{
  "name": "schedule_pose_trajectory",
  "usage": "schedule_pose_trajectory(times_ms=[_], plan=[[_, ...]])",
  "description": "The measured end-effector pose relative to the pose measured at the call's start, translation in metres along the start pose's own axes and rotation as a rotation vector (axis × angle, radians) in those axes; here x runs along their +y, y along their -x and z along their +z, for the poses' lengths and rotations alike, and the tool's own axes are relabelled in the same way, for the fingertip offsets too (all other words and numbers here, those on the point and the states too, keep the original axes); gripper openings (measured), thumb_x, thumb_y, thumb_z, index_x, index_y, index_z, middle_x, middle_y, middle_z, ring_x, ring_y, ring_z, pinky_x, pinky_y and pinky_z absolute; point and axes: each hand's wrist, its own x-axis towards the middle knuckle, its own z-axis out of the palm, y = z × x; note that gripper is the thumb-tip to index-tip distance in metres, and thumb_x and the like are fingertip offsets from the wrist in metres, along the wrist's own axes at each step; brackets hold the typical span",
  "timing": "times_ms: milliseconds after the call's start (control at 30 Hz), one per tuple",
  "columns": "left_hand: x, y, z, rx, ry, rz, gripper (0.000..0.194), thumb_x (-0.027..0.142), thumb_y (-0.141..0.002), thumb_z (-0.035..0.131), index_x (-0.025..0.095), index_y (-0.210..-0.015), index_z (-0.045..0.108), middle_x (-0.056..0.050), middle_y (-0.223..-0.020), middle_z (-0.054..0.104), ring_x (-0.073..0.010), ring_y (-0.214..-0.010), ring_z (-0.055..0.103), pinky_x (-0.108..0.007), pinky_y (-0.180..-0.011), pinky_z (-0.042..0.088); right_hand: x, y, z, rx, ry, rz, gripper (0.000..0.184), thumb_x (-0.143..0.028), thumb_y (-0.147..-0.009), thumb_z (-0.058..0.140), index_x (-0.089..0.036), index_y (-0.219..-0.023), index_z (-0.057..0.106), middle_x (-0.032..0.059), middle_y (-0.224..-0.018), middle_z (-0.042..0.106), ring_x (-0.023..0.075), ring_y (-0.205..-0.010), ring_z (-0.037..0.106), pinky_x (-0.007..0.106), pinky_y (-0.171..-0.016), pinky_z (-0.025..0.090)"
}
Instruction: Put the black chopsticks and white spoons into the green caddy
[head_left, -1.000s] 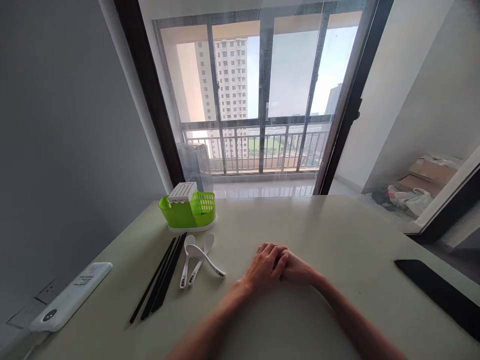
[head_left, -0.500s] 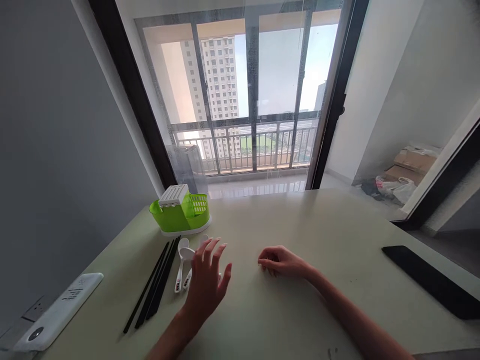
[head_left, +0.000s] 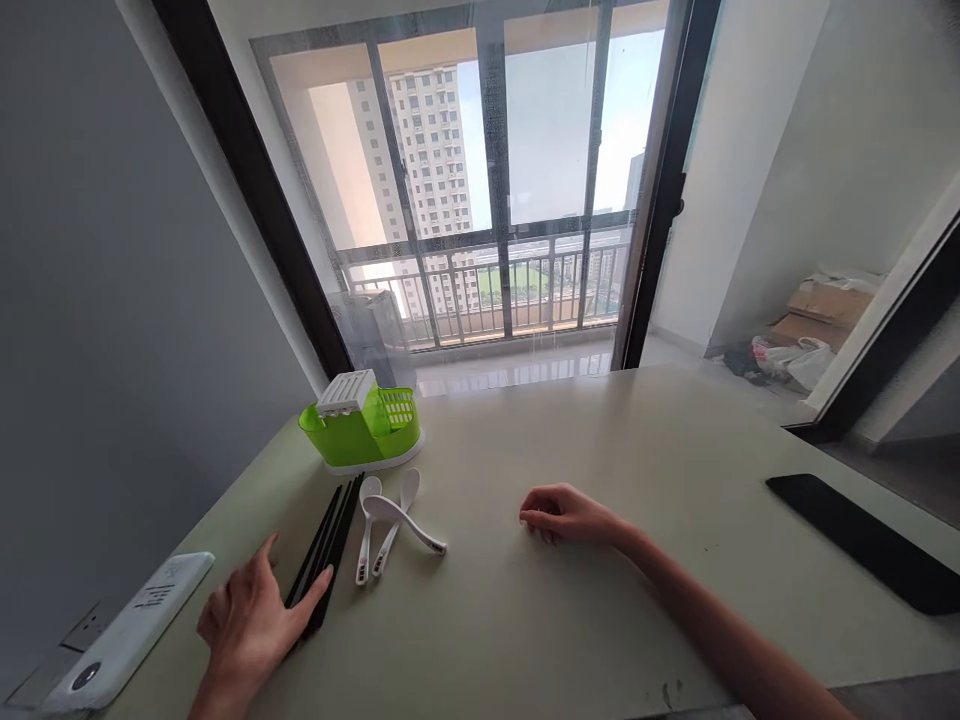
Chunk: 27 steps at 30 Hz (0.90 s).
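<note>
My left hand (head_left: pixel 251 615) is open, its thumb and forefinger spread on either side of the black chopsticks (head_left: pixel 324 548). The thumb lies over their near part; whether it touches them I cannot tell. Several chopsticks lie side by side on the table. To their right are three white spoons (head_left: pixel 405 522), two of them crossing, with dark marks at their handle ends. My right hand (head_left: pixel 561 512) rests on the table, fingers loosely curled in and nothing visible in them. Behind the spoons stands a green utensil holder (head_left: pixel 360 437) with a white slotted top part.
A long white object (head_left: pixel 142 625) with dark lettering lies along the table's left edge by the wall. On the right side of the pale table (head_left: pixel 525 620) is a flat black strip (head_left: pixel 862 540). A glass door and window stand beyond the far edge.
My left hand has moved left and toward me, from over the spoons to the chopsticks, uncovering the spoons. My right hand stays in place. The view has shifted slightly.
</note>
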Motion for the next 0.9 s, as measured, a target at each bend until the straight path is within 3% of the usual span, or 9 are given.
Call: schedule_pose_trajectory(times_ms=[167,533,900], plan=[[0.000,0.003,0.002,-0.049,0.023,-0.001,0.093,0.068,-0.076,0.046,0.010,-0.148,0.037,-0.019,-0.138,0.059,-0.0462,-0.129,0.049,-0.057,-0.108,0.035,-0.002,0.002,-0.001,-0.008,0.000,-0.018,0.046,-0.062,-0.086,0.066,-0.017,-0.094,0.069,0.0017,-0.080,0.069,0.0125,-0.063,0.060,0.026,-0.059,0.049],[0.017,-0.002,0.006,0.025,-0.068,0.120,0.073,0.049,-0.080,0.045,0.008,-0.141,0.042,-0.016,-0.117,0.073,-0.0418,-0.118,0.060,-0.052,-0.110,0.030,0.000,0.001,-0.001,0.007,-0.014,-0.020,0.043,-0.060,-0.087,0.067,-0.017,-0.093,0.068,0.0006,-0.078,0.068,0.0122,-0.062,0.059,0.026,-0.058,0.048],[0.010,0.004,0.002,0.032,-0.102,0.129,0.056,0.046,-0.087,0.039,0.010,-0.127,0.054,-0.018,-0.116,0.073,-0.0379,-0.112,0.064,-0.049,-0.100,0.042,-0.001,0.003,0.000,0.003,-0.018,-0.022,0.042,-0.058,-0.088,0.066,-0.017,-0.092,0.068,0.0011,-0.080,0.069,0.0121,-0.062,0.059,0.026,-0.059,0.048]])
